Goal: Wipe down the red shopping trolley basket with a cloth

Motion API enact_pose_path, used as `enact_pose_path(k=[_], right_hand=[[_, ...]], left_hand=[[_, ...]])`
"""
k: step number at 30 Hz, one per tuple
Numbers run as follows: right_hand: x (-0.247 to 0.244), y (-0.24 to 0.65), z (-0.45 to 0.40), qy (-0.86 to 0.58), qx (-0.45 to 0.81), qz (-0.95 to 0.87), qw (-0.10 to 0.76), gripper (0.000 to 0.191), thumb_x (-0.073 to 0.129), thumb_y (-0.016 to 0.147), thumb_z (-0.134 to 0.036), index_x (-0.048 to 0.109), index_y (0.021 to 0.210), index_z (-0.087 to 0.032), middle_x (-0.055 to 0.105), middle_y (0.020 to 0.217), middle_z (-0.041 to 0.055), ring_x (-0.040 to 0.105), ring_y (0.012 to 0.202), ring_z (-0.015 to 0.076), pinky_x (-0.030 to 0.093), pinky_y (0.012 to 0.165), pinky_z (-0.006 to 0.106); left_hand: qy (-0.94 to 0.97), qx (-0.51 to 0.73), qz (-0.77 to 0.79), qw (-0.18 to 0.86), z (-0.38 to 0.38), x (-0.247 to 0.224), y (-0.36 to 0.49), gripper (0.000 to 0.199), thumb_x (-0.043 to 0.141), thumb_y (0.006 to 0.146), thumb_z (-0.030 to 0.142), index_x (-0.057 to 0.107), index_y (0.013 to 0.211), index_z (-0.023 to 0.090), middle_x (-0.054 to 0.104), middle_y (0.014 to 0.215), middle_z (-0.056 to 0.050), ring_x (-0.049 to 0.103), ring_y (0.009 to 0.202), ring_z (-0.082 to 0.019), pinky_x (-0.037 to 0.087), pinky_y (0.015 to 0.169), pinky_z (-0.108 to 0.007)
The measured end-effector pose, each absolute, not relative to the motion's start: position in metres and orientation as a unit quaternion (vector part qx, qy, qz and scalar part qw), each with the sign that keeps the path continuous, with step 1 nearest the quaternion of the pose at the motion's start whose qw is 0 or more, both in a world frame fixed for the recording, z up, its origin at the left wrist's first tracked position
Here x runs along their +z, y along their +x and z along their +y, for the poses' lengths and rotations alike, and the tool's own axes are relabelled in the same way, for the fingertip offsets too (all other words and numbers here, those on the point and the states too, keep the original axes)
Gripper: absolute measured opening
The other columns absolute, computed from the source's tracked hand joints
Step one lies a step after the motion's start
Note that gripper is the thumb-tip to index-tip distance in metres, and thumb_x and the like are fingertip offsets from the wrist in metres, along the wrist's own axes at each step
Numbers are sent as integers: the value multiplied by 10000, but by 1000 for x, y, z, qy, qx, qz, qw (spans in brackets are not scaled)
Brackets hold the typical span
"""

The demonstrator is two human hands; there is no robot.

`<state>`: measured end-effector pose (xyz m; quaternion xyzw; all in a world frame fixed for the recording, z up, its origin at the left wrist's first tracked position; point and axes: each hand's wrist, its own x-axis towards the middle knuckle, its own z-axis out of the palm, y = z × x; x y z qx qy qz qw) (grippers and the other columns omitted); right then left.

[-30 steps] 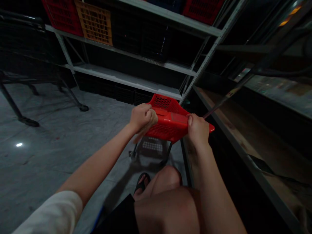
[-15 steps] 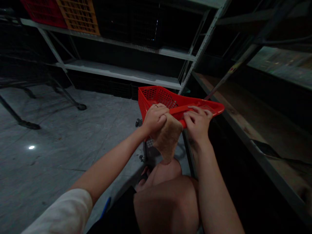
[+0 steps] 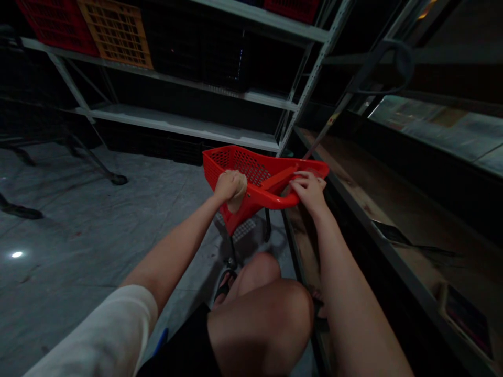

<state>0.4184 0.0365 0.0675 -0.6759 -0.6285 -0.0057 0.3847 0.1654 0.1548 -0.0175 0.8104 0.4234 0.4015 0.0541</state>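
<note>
A red plastic shopping basket (image 3: 271, 200) with perforated walls stands on a wheeled frame in front of my knees. My left hand (image 3: 227, 186) is closed around a tan cloth (image 3: 238, 197), pressing it to the basket's near left rim. Part of the cloth hangs down over the outer wall. At the other end, my right hand (image 3: 310, 190) grips the rounded red edge of the basket's handle, its fingers bent over the top. The undersides of those fingers are partly hidden.
Metal shelving (image 3: 188, 127) stands behind, bearing a yellow crate (image 3: 116, 34) and a red crate (image 3: 57, 26). Along the right runs a wooden ledge (image 3: 349, 188) with a phone (image 3: 467, 319) on it. Dark wheeled cart legs (image 3: 98, 162) stand at left.
My left hand has moved the cloth from the handle side to the basket's left rim, where it is bunched up. The view has shifted, showing the basket further left. My right hand stays on the handle.
</note>
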Motion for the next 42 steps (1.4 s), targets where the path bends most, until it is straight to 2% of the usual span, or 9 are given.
enact_pose_path(k=[4,8,14,21,25,29,33,37,42], right_hand=[[74,435,31,-652,78,-627,420,422,522,839,-258,524,417,-267,653,546,4,689,1120,229,414,1118,437],[77,433,22,-614,139,-612,480,438,502,809,-269,484,372,-287,525,413,18,686,1148,259,457,1089,404],[80,418,22,-571,161,-646,480,468,501,861,-301,502,394,-278,528,429,24,683,1198,269,426,1158,435],[75,419,40,-556,169,-641,501,509,556,910,-423,508,428,-266,534,438,-10,717,1154,268,417,1172,468],[76,411,47,-549,180,-633,516,497,541,917,-355,506,427,-277,514,429,-2,722,1148,267,430,1174,475],[78,403,45,-571,184,-609,519,474,541,874,-276,516,401,-282,524,428,18,691,1240,282,433,1174,456],[79,399,34,-604,145,-597,508,437,530,870,-307,531,434,-275,569,463,22,679,1267,293,461,1143,457],[84,396,24,-633,87,-609,469,423,529,873,-326,545,456,-260,622,525,12,692,1238,297,370,1214,523],[96,386,13,-606,88,-647,454,370,564,900,-397,679,583,-243,750,700,25,757,1042,273,430,1165,516]], left_hand=[[785,402,470,43,93,-18,175,257,417,966,178,640,841,195,701,903,-112,628,899,-272,496,832,-415],[783,459,418,26,19,-6,208,260,445,959,198,699,1016,192,728,1067,-118,632,1051,-272,475,973,-435],[876,411,248,-47,-30,18,256,405,497,1013,356,661,1370,261,713,1364,-58,652,1216,-236,459,1064,-405],[896,380,215,-77,-10,-31,208,603,419,1061,226,345,1613,456,483,1620,100,492,1477,-122,430,1194,-305],[907,332,259,-15,4,-81,159,521,503,1026,227,529,1497,449,636,1486,70,588,1395,-151,452,1198,-349],[874,334,351,31,7,-131,128,447,526,988,182,646,1403,297,662,1463,-33,579,1409,-230,443,1211,-442],[752,429,495,73,-1,-155,139,534,424,1002,166,532,1525,169,441,1650,-125,330,1580,-295,297,1292,-549],[624,535,550,150,-7,-143,178,590,360,1040,234,382,1630,229,183,1758,-85,66,1642,-263,147,1329,-565],[440,629,554,323,16,-107,206,614,65,1088,284,67,1695,375,145,1767,61,110,1633,-156,192,1339,-492]])
